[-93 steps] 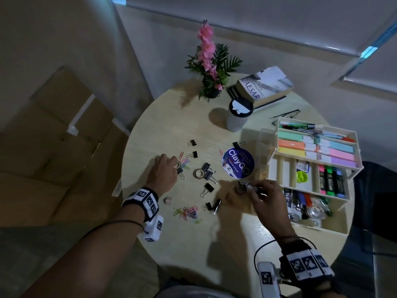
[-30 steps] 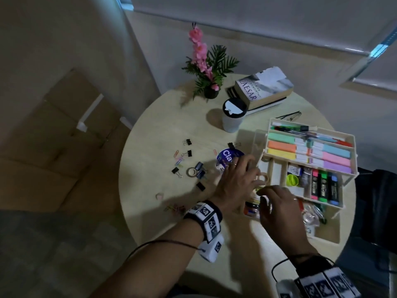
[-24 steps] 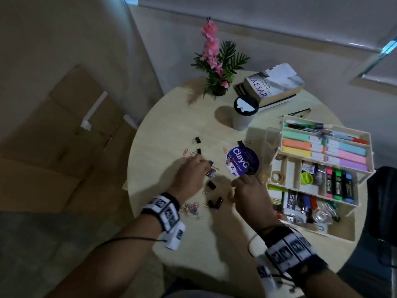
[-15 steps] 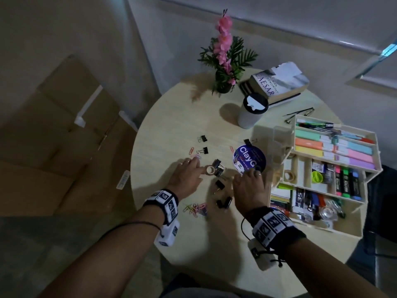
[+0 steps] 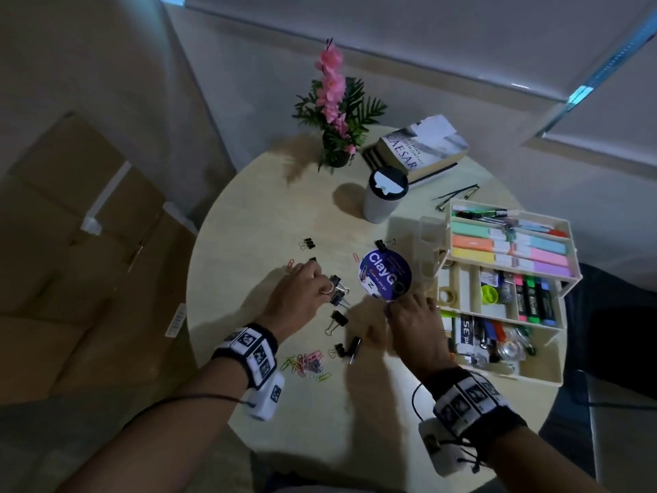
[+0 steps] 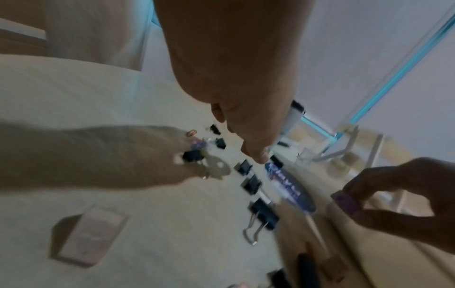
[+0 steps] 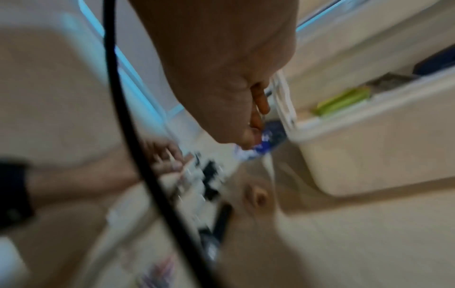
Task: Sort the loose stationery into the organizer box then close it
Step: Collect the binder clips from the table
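The cream organizer box (image 5: 505, 377) stands open at the table's right, its raised tray (image 5: 569, 279) full of highlighters. Black binder clips (image 5: 337, 320) and a heap of coloured paper clips (image 5: 307, 364) lie loose on the table's left half. My left hand (image 5: 325, 286) curls over a cluster of clips (image 5: 339, 295) and pinches a small tape roll (image 5: 327, 289). My right hand (image 5: 391, 307) pinches a small purple piece (image 6: 344, 202) at the near edge of the round purple ClayGo disc (image 5: 385, 277), just left of the box. A white eraser (image 6: 88, 243) lies near my left wrist.
At the back stand a lidded cup (image 5: 382, 197), a book stack (image 5: 423, 147) and a potted pink flower (image 5: 336, 112). Black glasses (image 5: 457, 195) lie behind the box. Cardboard boxes (image 5: 71, 243) sit on the floor to the left of the round table.
Both hands came back from the box to the loose items. Since half a second ago my left hand has taken hold of the tape roll, and my right has slid to the disc's near edge.
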